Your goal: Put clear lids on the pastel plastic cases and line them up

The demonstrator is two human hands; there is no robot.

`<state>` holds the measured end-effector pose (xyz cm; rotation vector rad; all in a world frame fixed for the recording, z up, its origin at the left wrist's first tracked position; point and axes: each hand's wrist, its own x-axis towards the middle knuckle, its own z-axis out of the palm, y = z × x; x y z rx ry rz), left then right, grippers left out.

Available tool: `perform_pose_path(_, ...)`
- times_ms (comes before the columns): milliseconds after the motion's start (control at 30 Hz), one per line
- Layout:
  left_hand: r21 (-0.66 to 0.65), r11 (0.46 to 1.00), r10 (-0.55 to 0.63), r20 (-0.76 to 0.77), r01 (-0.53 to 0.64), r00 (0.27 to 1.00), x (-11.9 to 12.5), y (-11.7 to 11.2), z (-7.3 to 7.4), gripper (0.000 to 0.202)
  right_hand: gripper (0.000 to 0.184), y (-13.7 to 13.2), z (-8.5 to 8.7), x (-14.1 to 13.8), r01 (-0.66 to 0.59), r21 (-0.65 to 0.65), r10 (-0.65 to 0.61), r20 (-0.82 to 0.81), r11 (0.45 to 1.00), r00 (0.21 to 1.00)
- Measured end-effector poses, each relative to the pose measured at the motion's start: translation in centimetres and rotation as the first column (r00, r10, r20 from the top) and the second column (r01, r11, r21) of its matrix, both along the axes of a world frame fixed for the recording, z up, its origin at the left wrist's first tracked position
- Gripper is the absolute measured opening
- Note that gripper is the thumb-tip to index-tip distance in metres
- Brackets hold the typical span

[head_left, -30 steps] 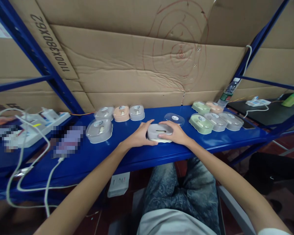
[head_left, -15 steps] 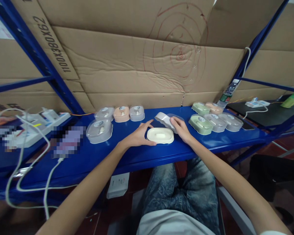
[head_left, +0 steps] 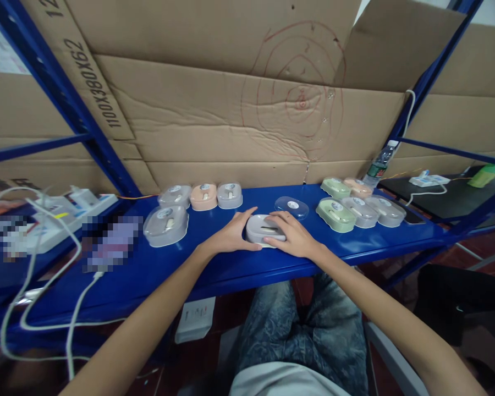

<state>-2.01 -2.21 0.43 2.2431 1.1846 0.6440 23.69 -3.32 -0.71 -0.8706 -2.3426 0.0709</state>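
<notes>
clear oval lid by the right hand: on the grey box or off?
Off: the clear lid lies on the blue shelf beyond the right hand, not over the grey box.

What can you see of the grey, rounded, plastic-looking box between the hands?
The grey, rounded, plastic-looking box sits upright on the smooth blue table near its front edge. A dark slot marks its top; a pale rim shows below. The right hand holds its right end, fingers over the top, thumb in front. The left hand curves around its left end.
</notes>
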Motion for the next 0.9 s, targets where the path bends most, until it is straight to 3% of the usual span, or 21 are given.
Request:
perform_pose_path(500, 0.061, 0.996, -0.070, -0.039, 0.072, 0.997, -0.4, 0.5, -0.2, 0.117, 0.059, -1.0, 0.5, 0.0, 0.020, 0.041, -0.028, 0.200, 0.999, 0.979)
perform_pose_path(633, 0.082, 0.993, -0.079, -0.039, 0.082, 0.996, -0.4, 0.4, 0.1, 0.111, 0.060, -0.9, 0.7, 0.3, -0.009, 0.017, 0.006, 0.153, 1.000, 0.988)
perform_pose_path(733, 0.083, 0.994, -0.071, -0.040, 0.074, 0.997, -0.3, 0.3, 0.2, 0.107, 0.053, 0.8, 1.1, 1.5, 0.032, 0.010, -0.032, -0.006, 0.999, 0.999)
perform_pose_path(800, 0.084, 0.994, -0.069, -0.036, 0.072, 0.997, -0.2, 0.3, 0.2, 0.106, 0.054, 2.8, 1.3, 2.6, 0.139, 0.042, -0.136, -0.074, 0.989, 0.988)
perform_pose_path(900, 0.087, 0.994, -0.063, -0.028, 0.066, 0.998, -0.2, 0.4, 0.1, 0.106, 0.065, 6.2, 0.8, 4.2, 0.313, 0.036, -0.313, -0.004, 0.949, 0.950)
